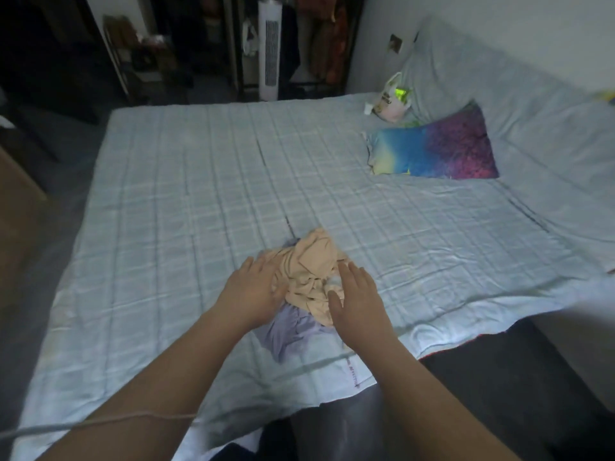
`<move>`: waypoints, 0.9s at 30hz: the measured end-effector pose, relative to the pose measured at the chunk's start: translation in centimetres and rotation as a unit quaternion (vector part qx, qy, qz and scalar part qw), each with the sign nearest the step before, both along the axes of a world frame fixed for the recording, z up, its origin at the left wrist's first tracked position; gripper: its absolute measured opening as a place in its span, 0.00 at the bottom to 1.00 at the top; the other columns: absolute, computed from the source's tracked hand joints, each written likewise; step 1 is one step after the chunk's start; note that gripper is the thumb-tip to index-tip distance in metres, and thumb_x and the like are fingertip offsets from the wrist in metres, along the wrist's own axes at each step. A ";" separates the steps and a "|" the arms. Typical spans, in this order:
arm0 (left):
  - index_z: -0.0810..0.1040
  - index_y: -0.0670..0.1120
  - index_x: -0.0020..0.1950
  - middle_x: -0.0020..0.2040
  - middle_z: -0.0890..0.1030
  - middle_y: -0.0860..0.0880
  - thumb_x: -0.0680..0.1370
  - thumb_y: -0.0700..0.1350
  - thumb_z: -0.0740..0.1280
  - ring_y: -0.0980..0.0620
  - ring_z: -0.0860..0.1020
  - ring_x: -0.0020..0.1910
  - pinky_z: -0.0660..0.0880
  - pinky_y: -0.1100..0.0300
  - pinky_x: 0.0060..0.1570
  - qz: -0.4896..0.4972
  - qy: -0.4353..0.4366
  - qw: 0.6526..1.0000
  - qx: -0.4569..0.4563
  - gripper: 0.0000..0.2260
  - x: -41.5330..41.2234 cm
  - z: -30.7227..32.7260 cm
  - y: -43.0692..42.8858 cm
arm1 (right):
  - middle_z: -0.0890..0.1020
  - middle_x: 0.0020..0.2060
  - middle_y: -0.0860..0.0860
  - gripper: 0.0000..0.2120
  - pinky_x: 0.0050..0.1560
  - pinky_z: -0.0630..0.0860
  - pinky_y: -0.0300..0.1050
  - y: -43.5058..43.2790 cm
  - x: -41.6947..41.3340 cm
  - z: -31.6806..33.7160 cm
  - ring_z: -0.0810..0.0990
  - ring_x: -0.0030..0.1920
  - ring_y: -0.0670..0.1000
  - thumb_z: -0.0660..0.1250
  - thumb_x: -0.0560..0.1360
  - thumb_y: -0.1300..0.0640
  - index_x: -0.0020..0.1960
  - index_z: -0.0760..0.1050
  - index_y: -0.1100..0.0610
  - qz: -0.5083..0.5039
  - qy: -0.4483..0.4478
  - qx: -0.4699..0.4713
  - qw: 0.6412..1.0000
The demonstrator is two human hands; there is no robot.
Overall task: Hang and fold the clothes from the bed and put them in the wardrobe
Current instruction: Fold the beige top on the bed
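Both hands are on the pile: the left hand [256, 291] rests on one flank of the crumpled beige soft-knit garment [312, 264], fingers nearly straight. The right hand [357, 294] lies flat on the other flank, fingers stretched out and thumb touching the cloth. Neither hand has curled round anything, so nothing is gripped. The beige heap sits between the two sets of fingertips, on the near part of the pale blue checked quilt [199, 194]. A thin lilac garment [289, 331] spills out below the heels of the hands, partly under the beige one. This stuff looks light and limp and won't hold a shape, so I'd expect it to sag and slip when scooped. A pinch on an edge or seam by the left fingertips should let it shake open, though it's too bunched to tell hem from collar. The lilac piece may drag along with it. Well beyond the right fingertips lie a rainbow-coloured pillow [436, 151] and a white printed plastic bag [392, 99], both clear of the work. Past the far edge stand a white tower fan [270, 44] and a dark clothes rack [329, 38] with garments hanging. The fan stands just beside the rack.
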State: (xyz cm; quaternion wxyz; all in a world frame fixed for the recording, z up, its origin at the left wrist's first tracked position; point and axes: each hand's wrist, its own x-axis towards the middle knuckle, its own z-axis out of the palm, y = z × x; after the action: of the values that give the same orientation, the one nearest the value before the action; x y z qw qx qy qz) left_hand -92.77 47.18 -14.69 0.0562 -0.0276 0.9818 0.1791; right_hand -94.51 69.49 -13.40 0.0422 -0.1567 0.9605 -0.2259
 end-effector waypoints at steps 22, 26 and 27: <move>0.69 0.47 0.74 0.72 0.70 0.43 0.82 0.43 0.59 0.43 0.68 0.70 0.64 0.50 0.69 0.036 -0.209 0.975 0.064 0.20 -20.3 -30.2 6.0 | 0.73 0.68 0.56 0.27 0.69 0.65 0.50 0.2 -22.9 -30.9 0.70 0.69 0.57 0.59 0.76 0.52 0.75 0.65 0.55 0.070 -0.304 0.092 0.946; 0.65 0.53 0.77 0.75 0.64 0.45 0.82 0.45 0.59 0.41 0.65 0.71 0.68 0.49 0.67 0.026 -0.220 0.975 0.009 0.23 -20.8 -32.3 6.9 | 0.71 0.67 0.53 0.34 0.67 0.64 0.57 0.0 -23.7 -32.8 0.68 0.67 0.59 0.58 0.72 0.40 0.76 0.60 0.51 0.122 -0.297 0.175 0.931; 0.67 0.53 0.75 0.73 0.66 0.45 0.81 0.46 0.60 0.41 0.68 0.69 0.71 0.49 0.64 0.030 -0.221 0.975 0.003 0.22 -21.0 -32.5 6.7 | 0.71 0.65 0.53 0.29 0.65 0.64 0.59 0.1 -23.8 -33.1 0.69 0.66 0.59 0.61 0.74 0.46 0.74 0.61 0.49 0.120 -0.291 0.201 0.928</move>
State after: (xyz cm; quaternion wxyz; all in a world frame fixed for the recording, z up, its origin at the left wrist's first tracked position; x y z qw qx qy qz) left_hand -113.76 53.90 -47.20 0.2665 -0.0959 0.9434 0.1727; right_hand -118.27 69.60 -46.52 0.3775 -0.1869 0.9052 -0.0571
